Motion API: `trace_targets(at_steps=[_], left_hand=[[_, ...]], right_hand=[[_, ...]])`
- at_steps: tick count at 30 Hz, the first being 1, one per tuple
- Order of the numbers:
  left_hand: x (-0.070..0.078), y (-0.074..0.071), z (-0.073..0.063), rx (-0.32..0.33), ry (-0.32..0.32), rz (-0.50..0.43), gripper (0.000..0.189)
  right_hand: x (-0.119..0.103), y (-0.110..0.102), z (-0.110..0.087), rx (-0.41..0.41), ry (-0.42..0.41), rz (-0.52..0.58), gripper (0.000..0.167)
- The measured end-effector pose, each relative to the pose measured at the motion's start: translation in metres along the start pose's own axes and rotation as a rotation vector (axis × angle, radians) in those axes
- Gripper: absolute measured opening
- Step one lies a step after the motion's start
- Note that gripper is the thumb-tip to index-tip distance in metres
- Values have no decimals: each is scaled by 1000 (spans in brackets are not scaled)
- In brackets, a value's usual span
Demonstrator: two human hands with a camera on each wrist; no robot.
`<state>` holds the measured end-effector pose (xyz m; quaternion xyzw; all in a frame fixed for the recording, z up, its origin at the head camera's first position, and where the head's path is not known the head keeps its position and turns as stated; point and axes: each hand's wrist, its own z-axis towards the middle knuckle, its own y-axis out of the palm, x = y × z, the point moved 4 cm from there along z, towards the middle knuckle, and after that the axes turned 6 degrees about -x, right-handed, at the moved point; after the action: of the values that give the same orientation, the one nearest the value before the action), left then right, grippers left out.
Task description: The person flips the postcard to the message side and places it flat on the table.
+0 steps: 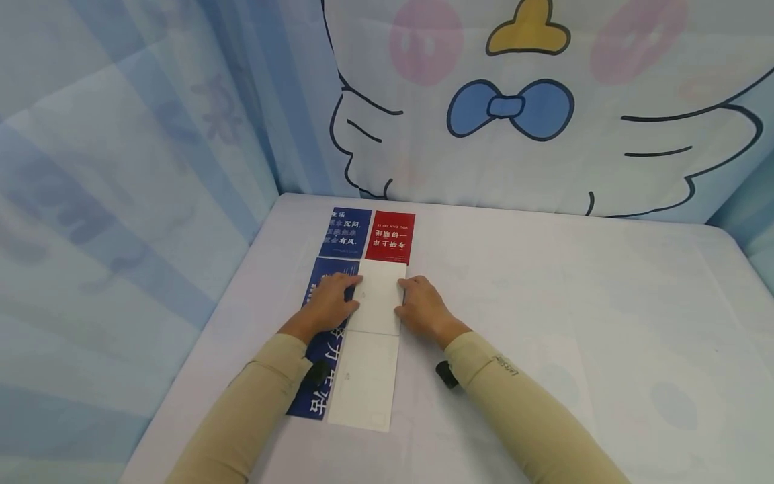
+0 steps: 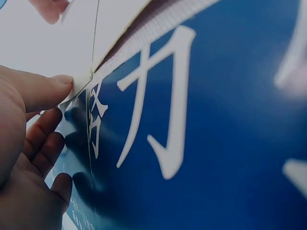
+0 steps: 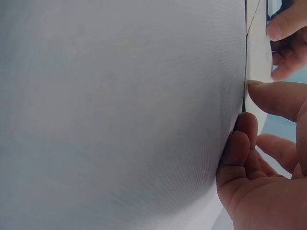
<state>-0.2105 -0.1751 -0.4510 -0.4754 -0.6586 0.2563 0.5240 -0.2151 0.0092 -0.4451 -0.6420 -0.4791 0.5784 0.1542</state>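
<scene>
A plain white card (image 1: 381, 296) lies in the right column of a two-column layout of cards. My left hand (image 1: 328, 302) pinches its left edge between thumb and fingers, over the blue cards; in the left wrist view the thumb (image 2: 45, 91) is at the card's corner. My right hand (image 1: 426, 307) pinches the right edge; the right wrist view shows its thumb (image 3: 276, 96) on the edge and fingers curled beside it. Below, a second white card (image 1: 363, 383) adjoins the first. A blue card with large white characters (image 2: 230, 120) runs alongside, partly hidden by my left hand and sleeve.
Beyond the white card lie a red card (image 1: 390, 236) and a dark blue card (image 1: 345, 232), both printed with white characters. A white cloth covers the table (image 1: 562, 323). A patterned curtain (image 1: 514, 168) hangs at the back and left.
</scene>
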Motion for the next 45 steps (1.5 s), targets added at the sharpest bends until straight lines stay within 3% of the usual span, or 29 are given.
trace_targets(at_steps=[25,45], left_hand=[[-2,0,-1,-11,-4,-47,56],[-1,0,-2,-2,-9,-27,54]], right_hand=[[-1,1,0,-33,-8,-7,57],[0,1,0,-68,-22,-3,58]])
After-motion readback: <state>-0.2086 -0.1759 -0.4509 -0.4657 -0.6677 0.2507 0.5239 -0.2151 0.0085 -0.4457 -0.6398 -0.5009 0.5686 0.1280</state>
